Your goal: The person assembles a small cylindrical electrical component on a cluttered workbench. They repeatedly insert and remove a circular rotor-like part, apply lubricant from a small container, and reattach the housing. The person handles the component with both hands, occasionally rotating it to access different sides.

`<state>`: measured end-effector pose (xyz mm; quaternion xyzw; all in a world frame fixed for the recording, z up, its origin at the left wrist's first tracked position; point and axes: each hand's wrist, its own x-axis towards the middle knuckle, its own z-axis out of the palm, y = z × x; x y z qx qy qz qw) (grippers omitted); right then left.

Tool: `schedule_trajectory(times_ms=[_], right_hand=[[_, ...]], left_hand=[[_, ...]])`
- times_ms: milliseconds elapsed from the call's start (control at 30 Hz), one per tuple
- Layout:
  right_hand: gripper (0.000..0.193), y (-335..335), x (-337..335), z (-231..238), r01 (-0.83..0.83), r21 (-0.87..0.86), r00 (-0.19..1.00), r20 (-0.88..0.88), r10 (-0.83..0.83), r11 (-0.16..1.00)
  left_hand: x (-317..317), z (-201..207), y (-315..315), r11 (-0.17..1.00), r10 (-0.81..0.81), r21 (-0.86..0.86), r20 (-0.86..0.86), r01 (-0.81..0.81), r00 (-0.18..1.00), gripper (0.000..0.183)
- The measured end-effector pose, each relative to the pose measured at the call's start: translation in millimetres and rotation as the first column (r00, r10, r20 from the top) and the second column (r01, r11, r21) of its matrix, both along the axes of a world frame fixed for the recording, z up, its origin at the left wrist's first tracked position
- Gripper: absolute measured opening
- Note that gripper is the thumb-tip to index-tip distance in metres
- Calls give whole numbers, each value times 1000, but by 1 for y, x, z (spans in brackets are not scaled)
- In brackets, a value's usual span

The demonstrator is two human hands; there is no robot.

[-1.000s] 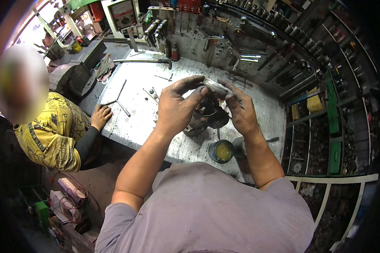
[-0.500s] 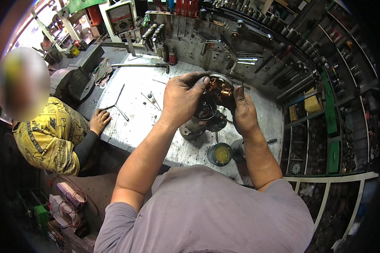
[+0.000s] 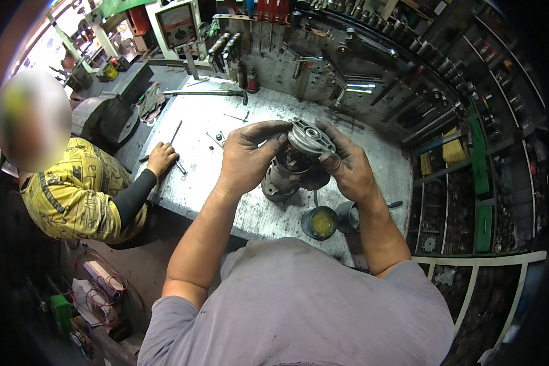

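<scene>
A round grey metal end cover with two side lugs sits at the top of an upright starter motor. My left hand grips its left edge between thumb and fingers. On the opposite edge, my right hand is closed round the cover too. The cover's outer face points up, so its copper inside is hidden. Whether it is fully seated on the motor body, I cannot tell. Close in front of the motor stands an open tub of yellowish grease, beside a dark cup partly behind my right forearm.
At the left, a co-worker's hand rests by a three-armed wrench. A long bar and small parts lie on the white bench. Tools hang on the back panel; shelves line the right.
My hands have turned the end cover over, from copper inside showing to grey outer face up, above the motor. The co-worker's hand has shifted right along the bench.
</scene>
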<state>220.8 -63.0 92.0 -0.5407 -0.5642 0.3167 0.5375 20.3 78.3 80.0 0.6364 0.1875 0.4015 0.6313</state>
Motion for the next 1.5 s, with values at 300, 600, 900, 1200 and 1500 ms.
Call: schedule_trajectory(times_ms=[300,600,900,1200,1500], right_hand=[[92,3,3,-5,-110,32,994,33,109,993],[85,-4,7,2,-74,-9,948,310,73,997],[85,-11,-4,17,67,67,814,573,-94,995],[74,-12,-6,0,66,47,893,442,-80,997],[65,-18,-15,-11,29,0,945,327,-28,1000]], left_hand=[[-16,-18,-9,998,40,47,-9,-39,999,23],[-22,-26,-21,986,83,141,7,-84,996,25],[-17,-30,-4,993,63,97,30,-66,998,25],[-17,-39,-16,1000,14,-25,69,-13,998,34],[-23,-56,-39,965,127,209,159,-159,979,61]])
